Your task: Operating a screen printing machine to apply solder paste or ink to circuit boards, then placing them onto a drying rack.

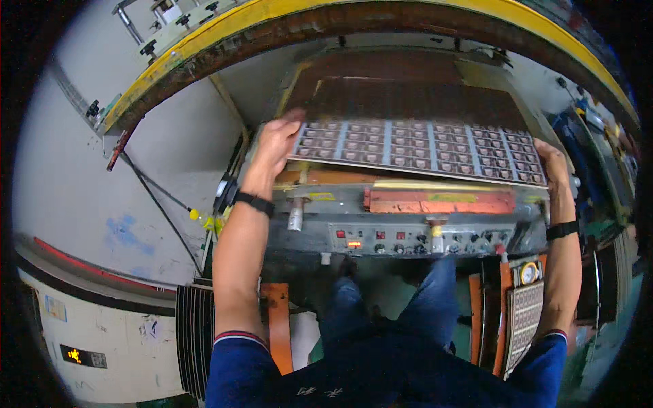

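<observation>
A wide, flat printed panel [408,146] with rows of small repeated pictures in several columns lies tilted over the machine's bed, its near edge raised a little above the front. My left hand [277,141] grips its left edge, the fingertips smeared by motion. At the opposite edge my right hand [552,162] holds the panel's near right corner, with most fingers hidden behind it. The panel's far part merges into a dark brown surface [408,98], and I cannot tell where one ends. Both wrists wear black bands.
An arched yellow beam [299,18] spans above the bed. Along the machine's front run an orange-red bar [442,201] and a control panel [354,232] with knobs and a lit display. Dark stacked panels [192,340] stand at lower left; another printed panel [525,319] leans at lower right, below a round gauge [529,273].
</observation>
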